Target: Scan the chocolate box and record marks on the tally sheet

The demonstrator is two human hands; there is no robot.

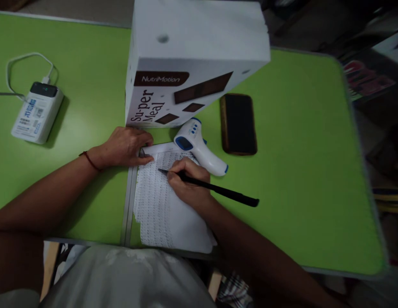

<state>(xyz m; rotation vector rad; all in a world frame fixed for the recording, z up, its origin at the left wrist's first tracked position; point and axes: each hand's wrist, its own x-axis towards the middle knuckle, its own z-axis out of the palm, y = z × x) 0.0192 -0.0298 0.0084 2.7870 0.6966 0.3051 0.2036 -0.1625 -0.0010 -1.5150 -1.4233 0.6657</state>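
Note:
My right hand point(190, 179) is closed around a long, black pen point(223, 191), its tip touching a sheet of paper point(189, 224). Dense rows of small handwriting cover the sheet's left and upper part; its lower right is blank. At the top left corner, my left hand point(126, 146) rests with thumb and forefinger apart, the thumb pressing on the paper. A small greyish, ring-like detail between them is too unclear to name. Just beyond the right hand lies a white-and-blue infrared thermometer point(202, 149), partly over a white strip point(160, 148) at the sheet's top.
A large white NutriMotion box point(199, 38) stands behind the paper. To the right lies a dark smartphone point(239, 124) in a brown case. A white power bank point(38, 113) with a cable point(21, 57) sits at the left. The green table point(298, 192) has a metal seam point(129, 205).

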